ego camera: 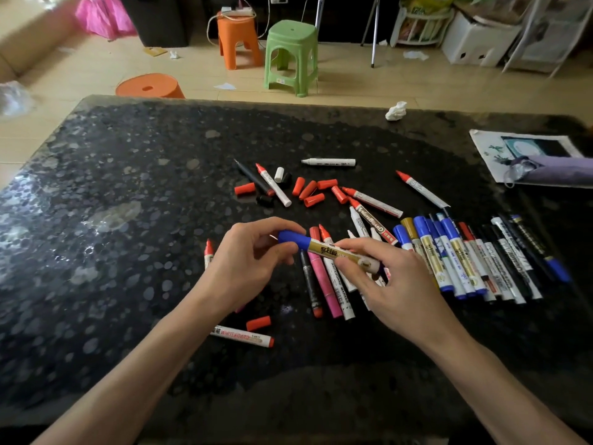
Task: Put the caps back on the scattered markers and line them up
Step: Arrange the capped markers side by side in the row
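Blue-capped marker [327,250] held crosswise between both hands' fingers [353,248].

1. The heap of loose red plastic caps [313,191] lies on the dark speckled stone table [128,187].
2. Behind the caps lies the uncapped white plastic marker [329,162].
3. Right of the caps, nearer the person, lies the row of capped blue and black markers [475,252].
4. In front of the caps, the left hand [247,261] and right hand [394,284] hold the gold marker with a blue cap [327,252].
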Demonstrator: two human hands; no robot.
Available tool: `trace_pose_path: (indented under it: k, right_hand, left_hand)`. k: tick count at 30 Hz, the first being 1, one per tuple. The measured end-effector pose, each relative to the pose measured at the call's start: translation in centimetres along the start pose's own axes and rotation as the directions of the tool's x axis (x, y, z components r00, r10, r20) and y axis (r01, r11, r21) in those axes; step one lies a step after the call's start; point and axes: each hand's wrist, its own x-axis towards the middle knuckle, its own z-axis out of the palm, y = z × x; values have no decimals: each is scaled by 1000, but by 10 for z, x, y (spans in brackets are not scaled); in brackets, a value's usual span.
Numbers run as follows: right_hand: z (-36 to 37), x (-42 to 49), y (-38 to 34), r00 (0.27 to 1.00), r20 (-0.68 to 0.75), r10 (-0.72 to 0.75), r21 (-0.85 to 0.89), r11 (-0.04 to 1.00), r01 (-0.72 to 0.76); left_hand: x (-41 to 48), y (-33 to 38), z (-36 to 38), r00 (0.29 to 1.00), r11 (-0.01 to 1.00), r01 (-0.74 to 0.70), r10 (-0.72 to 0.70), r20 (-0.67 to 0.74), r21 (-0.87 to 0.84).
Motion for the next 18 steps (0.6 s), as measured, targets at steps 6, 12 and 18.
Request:
trace_pose_path:
  k: [6,12,18]
  right_hand:
    - [-13,-5,9,995,-3,101,-145,984,-101]
    - [-46,-7,43,928,-218,301,-286,890,-356]
    - [-60,3,66,860,-433,271,-426,779,-460]
  left_hand:
    - [2,8,32,995,995,-28,37,95,-91]
    - [3,11,32,1000,992,-3,6,24,-123]
    - [0,12,32,1000,995,-16,17,16,-96]
